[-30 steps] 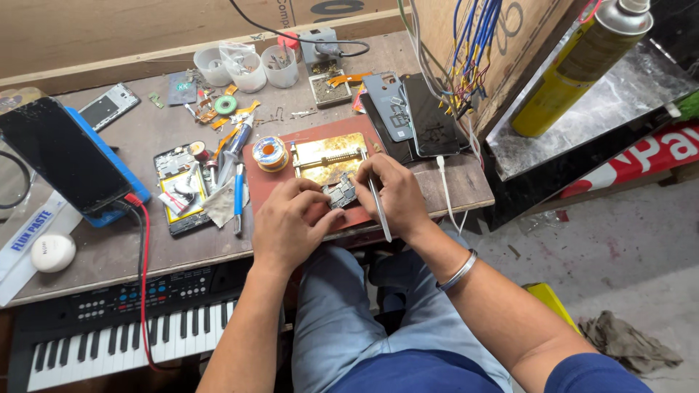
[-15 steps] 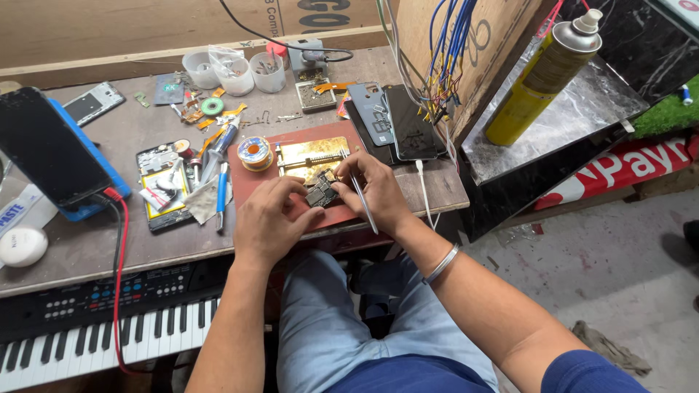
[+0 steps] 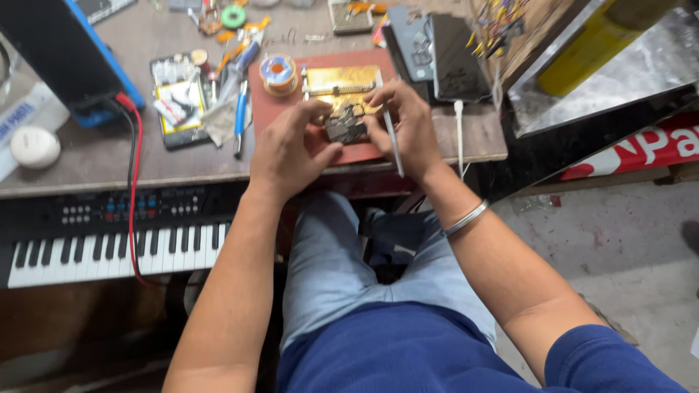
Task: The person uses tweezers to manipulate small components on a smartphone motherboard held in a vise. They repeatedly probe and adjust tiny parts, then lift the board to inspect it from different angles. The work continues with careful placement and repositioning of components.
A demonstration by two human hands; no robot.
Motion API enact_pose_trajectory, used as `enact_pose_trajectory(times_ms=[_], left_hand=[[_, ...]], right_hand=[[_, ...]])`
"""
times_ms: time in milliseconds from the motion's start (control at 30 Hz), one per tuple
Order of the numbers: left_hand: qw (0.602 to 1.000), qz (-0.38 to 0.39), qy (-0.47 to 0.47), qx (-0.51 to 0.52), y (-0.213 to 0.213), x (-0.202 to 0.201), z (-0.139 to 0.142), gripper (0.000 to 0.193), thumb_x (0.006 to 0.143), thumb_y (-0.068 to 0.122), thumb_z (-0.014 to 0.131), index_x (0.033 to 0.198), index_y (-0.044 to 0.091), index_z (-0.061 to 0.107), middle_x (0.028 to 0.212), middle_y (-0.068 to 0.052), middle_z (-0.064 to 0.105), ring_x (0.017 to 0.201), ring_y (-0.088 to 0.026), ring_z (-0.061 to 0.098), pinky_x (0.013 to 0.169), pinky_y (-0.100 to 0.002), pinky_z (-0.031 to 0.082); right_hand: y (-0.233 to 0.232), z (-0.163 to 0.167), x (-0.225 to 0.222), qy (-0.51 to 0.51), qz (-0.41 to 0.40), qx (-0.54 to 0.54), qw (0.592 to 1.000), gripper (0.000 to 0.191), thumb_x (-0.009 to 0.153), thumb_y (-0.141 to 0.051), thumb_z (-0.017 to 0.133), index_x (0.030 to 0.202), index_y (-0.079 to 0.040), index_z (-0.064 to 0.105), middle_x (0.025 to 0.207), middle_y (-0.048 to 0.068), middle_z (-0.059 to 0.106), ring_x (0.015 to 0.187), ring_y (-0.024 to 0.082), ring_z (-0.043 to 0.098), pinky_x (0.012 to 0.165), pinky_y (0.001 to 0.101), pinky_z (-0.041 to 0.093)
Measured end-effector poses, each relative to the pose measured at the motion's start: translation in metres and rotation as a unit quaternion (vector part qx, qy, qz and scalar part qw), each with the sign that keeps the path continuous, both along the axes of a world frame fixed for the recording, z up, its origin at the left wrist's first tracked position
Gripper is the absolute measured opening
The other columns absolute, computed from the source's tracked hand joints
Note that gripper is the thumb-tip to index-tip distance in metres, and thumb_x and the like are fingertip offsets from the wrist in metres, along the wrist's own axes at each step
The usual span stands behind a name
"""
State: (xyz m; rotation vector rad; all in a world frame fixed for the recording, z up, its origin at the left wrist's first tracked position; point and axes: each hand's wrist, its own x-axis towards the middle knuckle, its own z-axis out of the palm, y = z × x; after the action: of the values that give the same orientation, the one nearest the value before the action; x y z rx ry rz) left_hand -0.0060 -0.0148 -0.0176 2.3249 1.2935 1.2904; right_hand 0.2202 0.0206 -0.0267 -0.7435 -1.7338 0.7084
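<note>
Small dark circuit part (image 3: 345, 128), seemingly pinched by both hands, left (image 3: 291, 149), right (image 3: 405, 124) also gripping tweezers (image 3: 393, 142).

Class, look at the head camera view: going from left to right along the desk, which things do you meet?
White round puck → red cable → blue-handled tool → solder spool → left hand → small dark circuit part → right hand → black phone → yellow spray can.
</note>
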Motion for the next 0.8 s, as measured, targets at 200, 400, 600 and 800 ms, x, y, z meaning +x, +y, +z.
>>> enact_pose_trajectory(times_ms=[200,400,600,800], left_hand=[[0.996,-0.048,-0.054,-0.056,-0.009,0.001,0.013,0.067,0.076,0.005,0.090,0.133,0.009,0.055,0.122,-0.009,0.070,0.101,-0.023,0.073,0.091,-0.033,0.061],[0.992,-0.059,-0.082,-0.078,-0.019,0.001,0.019,0.064,0.081,0.003,0.086,0.136,0.009,0.054,0.123,-0.011,0.068,0.106,-0.023,0.074,0.095,-0.033,0.062],[0.994,-0.083,-0.028,-0.069,-0.026,-0.003,0.031,0.057,0.079,0.005,0.088,0.128,0.006,0.060,0.115,-0.012,0.070,0.103,-0.028,0.071,0.091,-0.037,0.059],[0.993,-0.099,-0.016,-0.061,-0.031,-0.004,0.036,0.061,0.080,0.006,0.088,0.134,0.009,0.060,0.120,-0.011,0.070,0.107,-0.028,0.071,0.095,-0.037,0.059]], right_hand=[[-0.010,0.008,0.001,-0.056,-0.028,0.018,0.998,0.020,0.095,0.003,0.070,0.107,-0.003,0.055,0.104,0.007,0.070,0.082,0.008,0.066,0.070,0.0248,0.054],[-0.022,0.014,0.002,-0.094,-0.079,-0.034,0.992,0.015,0.094,0.000,0.074,0.098,-0.002,0.059,0.087,0.005,0.068,0.067,0.009,0.060,0.062,0.0256,0.049],[-0.029,0.020,0.003,-0.096,-0.074,-0.012,0.992,0.016,0.096,0.000,0.074,0.100,-0.001,0.059,0.093,0.006,0.069,0.073,0.010,0.064,0.065,0.0248,0.052],[-0.034,0.026,0.005,-0.083,-0.030,-0.024,0.996,0.013,0.102,0.005,0.068,0.103,0.001,0.056,0.104,0.009,0.071,0.092,0.012,0.076,0.076,0.0251,0.060]])
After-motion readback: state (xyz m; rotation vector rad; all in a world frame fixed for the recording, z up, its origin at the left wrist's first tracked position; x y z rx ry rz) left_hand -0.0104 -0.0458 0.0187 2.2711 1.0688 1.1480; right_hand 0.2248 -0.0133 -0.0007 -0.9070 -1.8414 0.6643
